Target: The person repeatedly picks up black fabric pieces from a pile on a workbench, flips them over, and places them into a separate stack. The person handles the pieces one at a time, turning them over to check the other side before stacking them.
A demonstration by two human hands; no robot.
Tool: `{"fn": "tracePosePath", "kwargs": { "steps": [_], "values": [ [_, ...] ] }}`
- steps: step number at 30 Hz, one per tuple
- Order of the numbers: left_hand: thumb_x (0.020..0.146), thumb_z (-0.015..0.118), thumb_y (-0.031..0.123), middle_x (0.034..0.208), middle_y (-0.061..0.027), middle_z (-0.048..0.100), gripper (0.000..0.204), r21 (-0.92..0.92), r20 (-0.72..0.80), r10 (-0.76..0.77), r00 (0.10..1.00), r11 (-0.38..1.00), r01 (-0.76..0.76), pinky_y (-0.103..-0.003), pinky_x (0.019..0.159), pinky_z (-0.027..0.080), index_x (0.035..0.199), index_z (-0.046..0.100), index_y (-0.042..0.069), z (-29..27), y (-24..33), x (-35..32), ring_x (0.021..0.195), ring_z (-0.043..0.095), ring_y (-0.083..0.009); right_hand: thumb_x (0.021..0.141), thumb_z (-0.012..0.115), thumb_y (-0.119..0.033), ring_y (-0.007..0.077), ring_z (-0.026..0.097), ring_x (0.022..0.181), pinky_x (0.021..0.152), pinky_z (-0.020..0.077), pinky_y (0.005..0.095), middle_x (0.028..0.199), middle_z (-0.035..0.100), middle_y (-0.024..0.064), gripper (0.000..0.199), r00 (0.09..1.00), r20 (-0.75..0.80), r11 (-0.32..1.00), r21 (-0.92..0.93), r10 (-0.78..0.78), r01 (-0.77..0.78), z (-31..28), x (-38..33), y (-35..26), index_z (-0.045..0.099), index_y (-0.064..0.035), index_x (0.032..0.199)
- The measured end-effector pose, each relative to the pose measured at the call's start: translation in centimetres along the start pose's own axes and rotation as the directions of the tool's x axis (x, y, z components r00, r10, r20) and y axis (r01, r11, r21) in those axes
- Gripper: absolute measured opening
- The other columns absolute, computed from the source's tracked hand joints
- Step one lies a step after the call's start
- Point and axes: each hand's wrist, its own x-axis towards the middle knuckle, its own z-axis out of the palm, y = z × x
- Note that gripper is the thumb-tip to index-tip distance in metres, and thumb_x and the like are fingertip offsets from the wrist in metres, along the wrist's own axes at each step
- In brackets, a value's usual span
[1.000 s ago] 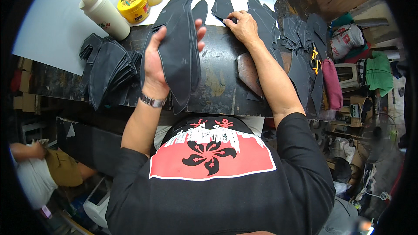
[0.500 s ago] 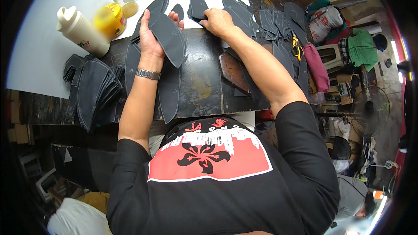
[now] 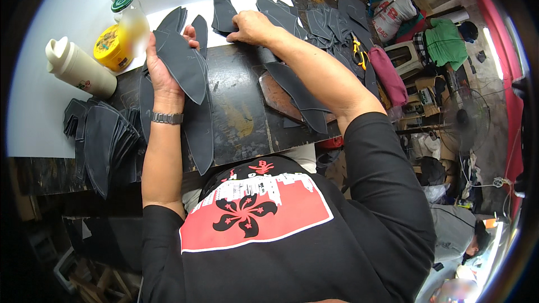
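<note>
My left hand (image 3: 163,76) is closed around a dark grey, leaf-shaped cut piece (image 3: 184,66) with pale edge lines, held above the table. Long dark pieces (image 3: 200,134) lie beneath and beside that wrist. At the table's far side, the bent fingers of my right hand (image 3: 252,27) pinch the lower edge of another dark cut piece (image 3: 222,10). Its fingertips are partly hidden by the hand itself. Just right of it lies a pile of similar pieces (image 3: 281,15).
Fanned dark pieces (image 3: 104,140) overhang the table's front left. A cream bottle (image 3: 81,70), a yellow tub (image 3: 111,49) and a green-lidded jar (image 3: 123,3) stand behind. Yellow-handled scissors (image 3: 358,53) and a maroon pouch (image 3: 387,76) lie right, a brown board (image 3: 277,96) under my right forearm.
The whole view has shifted, so the table and its things sit further left in the picture. Both hands keep nearly the same grip and place over the table.
</note>
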Motion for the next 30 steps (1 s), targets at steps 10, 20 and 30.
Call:
{"fn": "tracePosePath", "kwargs": {
  "steps": [10,20,30],
  "values": [
    [0.092,0.066,0.047,0.130,-0.0222,0.053,0.073,-0.032,0.006,-0.009,1.000,0.999,0.009,-0.035,0.089,0.052,0.131,0.044,-0.011,-0.2,0.7,0.0,0.111,0.055,-0.0266,0.075,0.080,-0.035,0.0372,0.066,0.099,0.088,0.0525,0.0440,0.103,0.068,0.0191,0.040,0.993,-0.117,0.993,0.119,0.024,-0.010,1.0,-1.5,0.3,0.073,-0.0014,0.096],
    [0.092,0.065,0.050,0.125,-0.0203,0.058,0.075,-0.031,-0.032,-0.024,0.999,0.999,0.023,-0.039,0.095,0.051,0.131,0.047,-0.011,0.4,1.0,0.0,0.110,0.059,-0.0268,0.077,0.080,-0.032,0.0363,0.065,0.100,0.088,0.0525,0.0432,0.102,0.068,0.0186,0.038,0.983,-0.180,0.981,0.192,0.027,0.008,1.7,-2.4,0.9,0.075,-0.0046,0.102],
    [0.088,0.068,0.055,0.111,-0.0185,0.063,0.074,0.077,-0.077,-0.026,0.997,0.997,0.032,-0.036,0.091,0.052,0.118,0.055,-0.011,-0.4,2.0,0.2,0.098,0.061,-0.0286,0.083,0.068,-0.020,0.0360,0.067,0.098,0.085,0.0542,0.0453,0.099,0.069,0.0195,0.024,0.965,-0.224,0.990,-0.007,-0.136,0.138,1.9,-2.6,0.4,0.072,-0.0018,0.097]
  ]
}}
